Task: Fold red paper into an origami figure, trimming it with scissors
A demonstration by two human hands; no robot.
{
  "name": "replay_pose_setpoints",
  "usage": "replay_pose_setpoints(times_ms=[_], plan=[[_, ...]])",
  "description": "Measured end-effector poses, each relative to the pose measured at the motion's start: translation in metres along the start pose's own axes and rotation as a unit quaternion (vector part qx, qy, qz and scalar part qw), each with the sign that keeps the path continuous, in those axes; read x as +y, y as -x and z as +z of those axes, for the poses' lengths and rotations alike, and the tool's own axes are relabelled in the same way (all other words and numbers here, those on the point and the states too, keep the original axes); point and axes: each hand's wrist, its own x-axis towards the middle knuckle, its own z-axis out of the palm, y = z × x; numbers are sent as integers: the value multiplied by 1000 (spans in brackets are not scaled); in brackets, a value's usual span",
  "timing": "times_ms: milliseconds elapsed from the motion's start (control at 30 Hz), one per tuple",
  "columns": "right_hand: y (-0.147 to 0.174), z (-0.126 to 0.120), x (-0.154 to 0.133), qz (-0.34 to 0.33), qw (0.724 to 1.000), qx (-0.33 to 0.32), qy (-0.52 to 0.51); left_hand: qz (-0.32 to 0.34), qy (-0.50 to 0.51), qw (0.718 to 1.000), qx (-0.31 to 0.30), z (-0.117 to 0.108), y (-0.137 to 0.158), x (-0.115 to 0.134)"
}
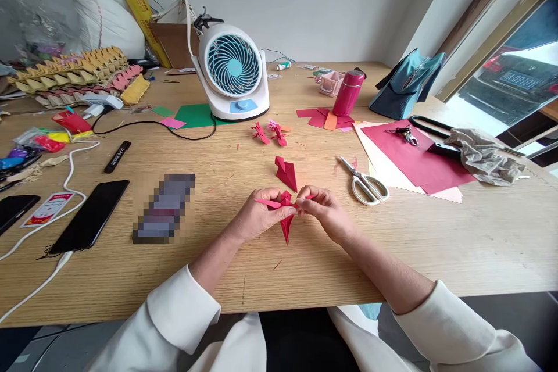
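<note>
Between my two hands, just above the table, is a folded red paper figure (286, 226) with a pointed lower end and narrow strips out to both sides. My left hand (257, 215) pinches its left part between thumb and fingers. On the other side, my right hand (325, 209) grips the right strip with closed fingertips. Right behind the hands lies another folded red paper piece (286, 173). Farther back sit small red folded paper figures (260, 133). White-handled scissors (365, 181) rest to the right of my right hand, blades pointing away to the left.
A white fan (233, 67) stands at the back. Red paper sheets (418, 157) lie at the right, near a pink bottle (349, 93) and a blue bag (405, 86). Toward the left are a black phone (90, 215), a marker (117, 157), cables and egg trays (70, 75).
</note>
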Motion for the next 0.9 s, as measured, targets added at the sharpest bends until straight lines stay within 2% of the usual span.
replay_pose_setpoints(times_ms=[100, 167, 233, 300, 400, 467, 500, 733, 900], plan=[[-2, -6, -1, -15, 999, 24, -24, -22, 60, 998, 11, -1, -1, -1], [-2, -8, 0, -61, 997, 50, -7, -38, 104, 993, 40, -2, -2, -2], [-1, -8, 3, -127, 987, 77, 62, -50, 150, 985, 72, -2, -3, -2], [2, -5, 5, -207, 957, 81, 186, -70, 197, 974, 88, -1, -3, -1], [8, -1, 8, -324, 871, 27, 369, -112, 255, 956, 89, 3, -1, 2], [11, 0, 8, -375, 819, 0, 435, -131, 280, 947, 90, 5, 1, 2], [12, 0, 8, -388, 802, -3, 454, -136, 288, 943, 92, 6, 1, 3], [13, -5, 5, -442, 724, 0, 529, -152, 290, 941, 90, 12, 3, 4], [15, -4, 1, -454, 703, 3, 548, -151, 275, 946, 83, 12, 4, 5]])
